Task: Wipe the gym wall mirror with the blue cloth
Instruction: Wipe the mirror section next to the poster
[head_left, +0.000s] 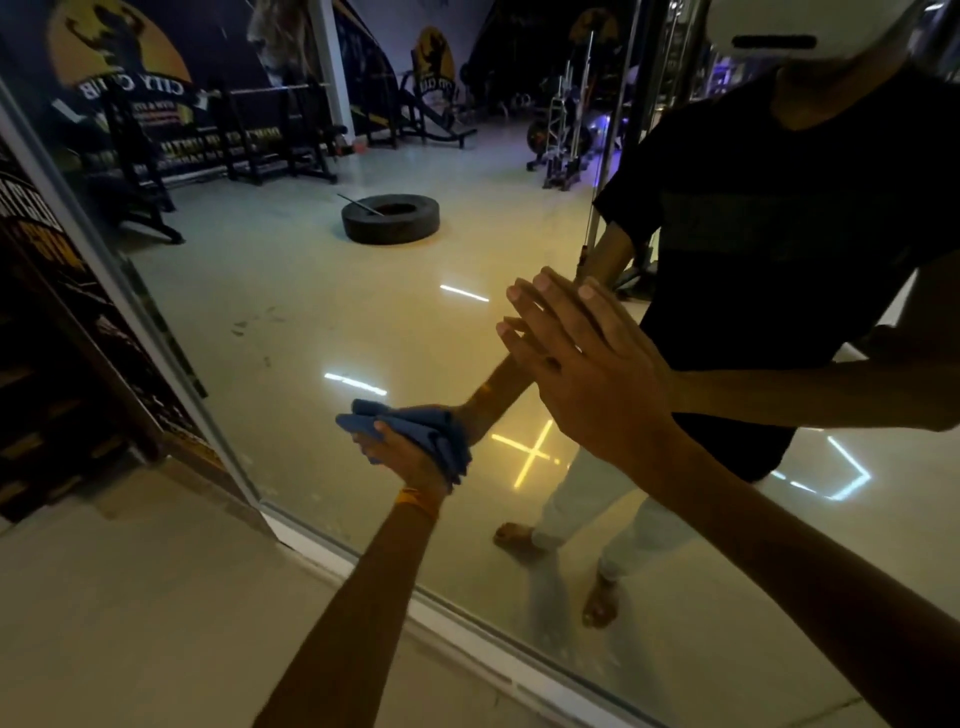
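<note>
Item one, the gym wall mirror (322, 312): a tall pane filling most of the wall, showing back the gym floor, racks, a tyre lying flat and the person at work. Faint smudges show on the glass up and to the left of the cloth, and dull streaks low down near the bottom edge. Item two, the pale floor (130, 597) running up to the mirror's foot. Item three, the white frame (467, 639) along the mirror's lower and left edges, with a dark printed wall panel (52, 338) just beside it on the left. Item four, the right hand (587, 374): spread flat, fingers straight, palm set against the glass at about mid-height, holding nothing, seemingly as a brace. Item five, the left hand (410, 457): lower and to the left, fingers curled round the bunched blue cloth (431, 431) and pressing it onto the glass. Item six, an orange band (415, 501) on the left wrist. Assessment: wiping looks under way in the lower part of the pane. How much is already clean cannot be told, but the smudges and low streaks suggest plenty is left.
</note>
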